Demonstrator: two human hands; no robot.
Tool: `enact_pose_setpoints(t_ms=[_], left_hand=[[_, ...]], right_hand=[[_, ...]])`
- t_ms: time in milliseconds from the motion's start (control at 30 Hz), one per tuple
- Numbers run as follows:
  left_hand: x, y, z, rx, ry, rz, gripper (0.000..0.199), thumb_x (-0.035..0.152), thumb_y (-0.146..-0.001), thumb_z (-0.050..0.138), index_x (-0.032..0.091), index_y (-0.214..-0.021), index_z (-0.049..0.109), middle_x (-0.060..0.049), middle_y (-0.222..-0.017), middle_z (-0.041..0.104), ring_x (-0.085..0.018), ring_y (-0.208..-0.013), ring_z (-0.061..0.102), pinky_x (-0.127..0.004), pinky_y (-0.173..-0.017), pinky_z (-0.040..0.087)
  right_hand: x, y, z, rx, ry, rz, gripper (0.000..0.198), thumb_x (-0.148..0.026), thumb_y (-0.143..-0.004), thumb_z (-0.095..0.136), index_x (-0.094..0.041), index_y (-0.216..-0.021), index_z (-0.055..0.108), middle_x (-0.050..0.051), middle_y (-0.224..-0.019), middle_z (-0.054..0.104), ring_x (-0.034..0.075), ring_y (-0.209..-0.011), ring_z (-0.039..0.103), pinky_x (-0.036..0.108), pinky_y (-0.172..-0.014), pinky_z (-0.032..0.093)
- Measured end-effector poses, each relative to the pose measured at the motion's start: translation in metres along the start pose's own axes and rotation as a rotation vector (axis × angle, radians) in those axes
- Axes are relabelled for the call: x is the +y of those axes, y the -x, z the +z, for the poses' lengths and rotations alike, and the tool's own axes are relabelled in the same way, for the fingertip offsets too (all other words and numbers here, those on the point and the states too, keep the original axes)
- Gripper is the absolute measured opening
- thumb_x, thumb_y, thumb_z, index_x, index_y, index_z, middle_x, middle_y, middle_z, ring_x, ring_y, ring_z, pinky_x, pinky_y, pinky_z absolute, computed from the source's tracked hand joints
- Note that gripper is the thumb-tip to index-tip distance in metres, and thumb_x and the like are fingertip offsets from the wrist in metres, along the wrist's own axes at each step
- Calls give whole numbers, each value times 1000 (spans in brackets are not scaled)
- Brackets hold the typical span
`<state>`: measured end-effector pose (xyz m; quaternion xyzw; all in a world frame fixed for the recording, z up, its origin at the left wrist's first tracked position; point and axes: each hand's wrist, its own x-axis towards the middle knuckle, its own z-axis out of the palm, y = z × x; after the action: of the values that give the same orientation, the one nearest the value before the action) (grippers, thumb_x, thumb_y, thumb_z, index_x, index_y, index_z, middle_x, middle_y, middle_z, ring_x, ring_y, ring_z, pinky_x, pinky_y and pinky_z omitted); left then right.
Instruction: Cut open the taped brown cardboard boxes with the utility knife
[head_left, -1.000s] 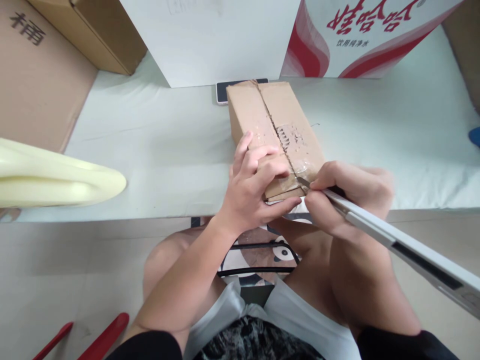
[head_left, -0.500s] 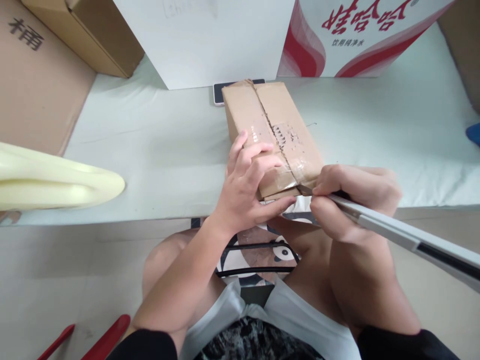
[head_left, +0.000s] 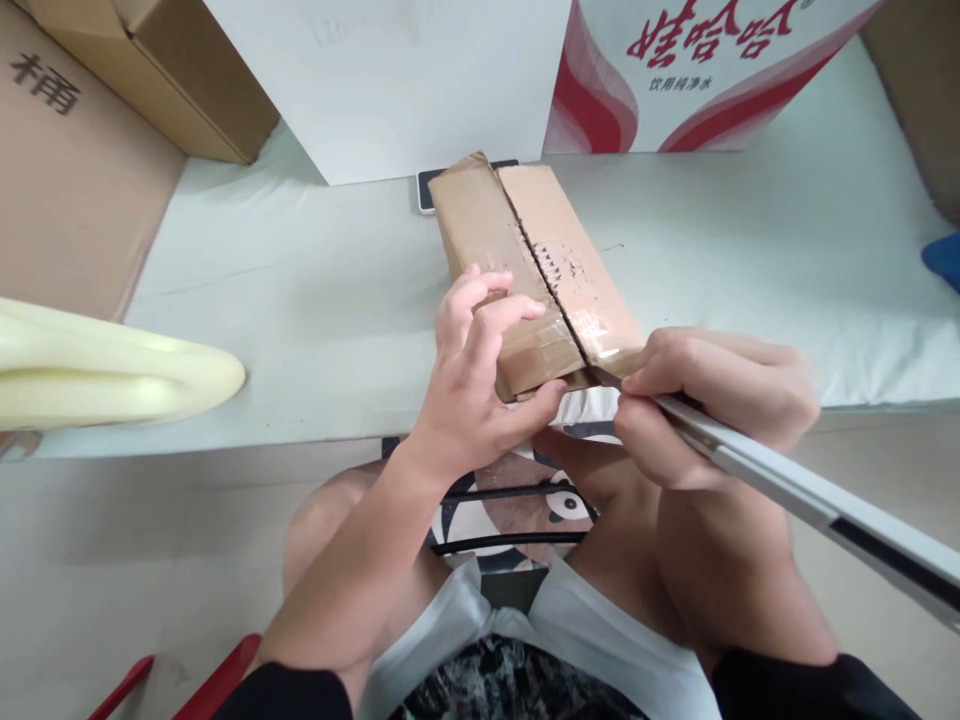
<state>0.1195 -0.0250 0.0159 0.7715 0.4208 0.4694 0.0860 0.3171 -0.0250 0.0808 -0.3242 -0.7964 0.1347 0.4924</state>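
A small brown cardboard box (head_left: pixel 566 235) lies on the pale green cloth, a split seam running down its top with torn tape along it. My left hand (head_left: pixel 476 365) grips the box's near left corner, fingers bent over the top and thumb along the front side. In my right hand (head_left: pixel 697 400) is a box cutter (head_left: pixel 780 475), pinched near its blade end. Its tip meets the near end of the seam, and the blade is mostly hidden. The long grey and white handle slants to the right edge of the view.
Behind the box lies a phone (head_left: pixel 426 192), partly covered. A white carton with red print (head_left: pixel 607 90) stands at the back. Cardboard boxes (head_left: pixel 67 190) fill the left, near a pale yellow object (head_left: pixel 127 365). Something blue (head_left: pixel 943 262) sits far right.
The seam gapes wider and darker, and the left flap tilts more. My left fingers have moved slightly left. The box cutter's tip stays at the seam's near end.
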Motion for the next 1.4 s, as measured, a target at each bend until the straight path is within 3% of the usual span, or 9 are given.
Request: enact_pose_setpoints(t_ms=[233, 433, 733, 967, 1167, 1400], left_hand=[[-1, 0, -1, 0, 16, -19, 60, 61, -93, 67, 33, -139, 40, -13, -142, 48, -35, -141, 51, -65, -129, 34], [-2, 1, -2, 2, 20, -33, 62, 63, -92, 67, 34, -140, 40, -13, -142, 48, -36, -145, 48, -64, -128, 38], [-1, 0, -3, 14, -23, -35, 57, 63, -93, 65, 33, -136, 43, -12, -137, 53, -36, -142, 51, -67, -128, 36], [-3, 0, -5, 10, -12, -37, 59, 64, -92, 66, 31, -135, 44, -12, -138, 53, -36, -144, 51, -66, -127, 37], [-3, -1, -9, 60, 71, -65, 54, 63, -92, 66, 32, -132, 47, -12, -138, 53, -35, -142, 52, -60, -117, 50], [-9, -6, -19, 266, 104, -50, 25, 50, -98, 62, 29, -111, 61, -7, -117, 66, -27, -112, 68, -46, -91, 62]], right_hand=[[-1, -1, -2, 71, 1, -11, 22, -8, -68, 59, -23, -62, 45, -7, -49, 40, 8, -41, 36, 26, -40, 25], [-5, 6, 1, 216, 15, 122, 21, -13, -69, 63, -24, -62, 46, -6, -50, 42, 9, -41, 42, 29, -41, 26], [-4, 9, 1, 403, 89, 155, 15, -16, -72, 62, -25, -67, 51, -7, -53, 44, 11, -43, 43, 30, -43, 27], [0, 9, 1, 450, 69, 124, 9, -16, -68, 60, -23, -68, 54, -8, -53, 49, 8, -41, 40, 28, -42, 25], [0, 8, 2, 500, 122, 129, 11, -17, -65, 57, -23, -66, 49, -8, -51, 46, 7, -40, 34, 28, -41, 23], [-3, 7, 5, 478, 24, 208, 15, -19, -70, 64, -27, -66, 52, -5, -53, 47, 12, -43, 40, 33, -43, 25]])
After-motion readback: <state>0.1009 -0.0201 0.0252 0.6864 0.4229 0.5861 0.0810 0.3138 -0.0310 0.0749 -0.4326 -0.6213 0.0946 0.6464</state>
